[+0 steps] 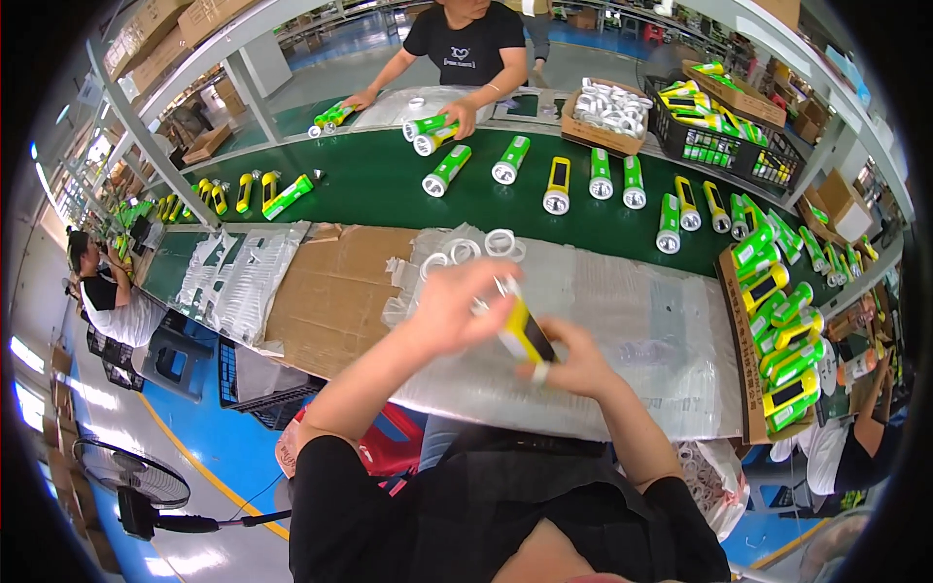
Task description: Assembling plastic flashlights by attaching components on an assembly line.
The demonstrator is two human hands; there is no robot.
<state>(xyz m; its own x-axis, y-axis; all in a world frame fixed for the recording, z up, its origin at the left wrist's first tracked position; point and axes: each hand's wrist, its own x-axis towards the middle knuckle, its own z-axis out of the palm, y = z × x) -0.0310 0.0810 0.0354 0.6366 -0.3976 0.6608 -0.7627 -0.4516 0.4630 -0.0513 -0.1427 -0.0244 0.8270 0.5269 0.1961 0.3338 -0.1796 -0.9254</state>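
Observation:
Between my hands, above the plastic-covered work surface (641,340), is a yellow and white flashlight (530,337) with a dark panel along its side. My left hand (462,306) is closed around its head end. My right hand (573,361) grips the opposite end, its fingers somewhat blurred. Just beyond my left hand lie several white rings (500,243) on the plastic. Part of the flashlight's head is hidden by my left fingers.
A green conveyor belt (369,189) carries several green and yellow flashlights (557,185) across the far side. At right stands a cardboard box (743,355) of flashlights; beyond the belt are a box of white rings (607,112) and a black crate (719,146). Across the belt, a co-worker (465,49) handles flashlights.

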